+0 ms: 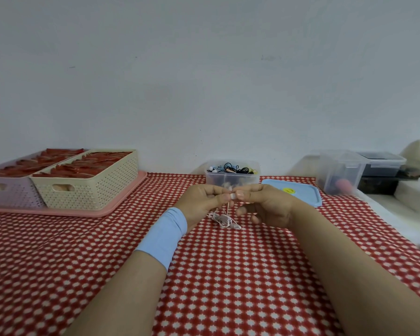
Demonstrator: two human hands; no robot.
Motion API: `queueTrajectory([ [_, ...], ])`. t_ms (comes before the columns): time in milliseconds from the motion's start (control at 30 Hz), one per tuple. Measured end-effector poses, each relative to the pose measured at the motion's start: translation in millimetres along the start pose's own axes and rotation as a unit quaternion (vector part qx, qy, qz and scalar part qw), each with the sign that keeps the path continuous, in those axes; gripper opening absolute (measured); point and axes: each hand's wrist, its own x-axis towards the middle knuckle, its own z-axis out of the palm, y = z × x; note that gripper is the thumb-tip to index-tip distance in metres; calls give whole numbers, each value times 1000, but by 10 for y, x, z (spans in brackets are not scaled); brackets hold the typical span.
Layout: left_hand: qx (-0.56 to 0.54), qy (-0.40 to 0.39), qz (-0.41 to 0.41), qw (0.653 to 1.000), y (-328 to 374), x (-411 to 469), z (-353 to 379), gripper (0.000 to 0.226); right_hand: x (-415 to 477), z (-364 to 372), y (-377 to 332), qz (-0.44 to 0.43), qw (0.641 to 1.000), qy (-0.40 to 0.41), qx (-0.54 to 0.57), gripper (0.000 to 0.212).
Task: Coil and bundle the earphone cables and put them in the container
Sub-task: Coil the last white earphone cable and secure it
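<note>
**Readying the First Loop**

A person's left hand [204, 202] and right hand [267, 204] meet fingertip to fingertip above the middle of the table [228, 287]. Each pinches the top of a pale pink earphone cable [224, 220] between thumb and forefinger. From that pinch a single strand drops straight toward 6 o'clock. It ends in a loose tangle lying on the red-and-white cloth directly beneath the hands.

The cable's long axis runs near vertical from fingers to table, and neither hand is plainly closer to the heap. Coiling does not appear to have begun. Winding will likely mean drawing the slack upward from below.

The clear container [230, 179], already holding dark and coloured cables, stands just beyond the hands at 12 o'clock. Its blue lid [301, 194] lies flat at 2 o'clock. A cream basket [90, 187] sits well apart at 10 o'clock.
</note>
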Motion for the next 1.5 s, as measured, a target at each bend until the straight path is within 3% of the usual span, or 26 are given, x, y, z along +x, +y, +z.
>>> queueTrajectory([
  [200,56,8,5,998,-12,19,-10,12,26,-3,30,2,999,31,-13,11],
  [333,87,27,14,996,23,11,-12,12,34,-18,51,-19,998,46,-33,21],
  [500,162,26,26,986,45,-12,-65,20,10,-45,52,-32,979,114,-165,7],
  [567,217,-5,11,976,49,-17,-136,27,37,-63,89,-27,965,141,-219,9],
  [667,309,-123,-46,942,58,-60,-180,45,79,-102,109,-7,940,144,-308,9],
  [733,349,-143,-51,925,33,-59,-151,44,97,-121,101,-2,917,145,-371,13],
  [800,346,-109,-35,931,12,-29,-122,30,98,-129,85,-15,902,151,-405,22],
  [867,336,-85,-30,937,-1,10,-124,21,60,-106,41,-23,917,130,-377,30],
  [933,333,-81,-30,939,-15,54,-137,19,9,-61,-11,-15,935,73,-347,27],
  [1033,308,-63,-12,949,-42,107,-154,13,29,-16,3,-15,925,30,-378,21],
  [1133,298,-49,6,953,-1,205,-163,13,125,-53,15,-40,918,77,-388,3],
  [1267,302,-23,32,953,221,472,-207,18,245,-170,-211,-72,927,126,-346,6],
  [1500,297,58,58,951,540,1176,-248,8,780,-534,-791,-110,865,217,-438,2],
])
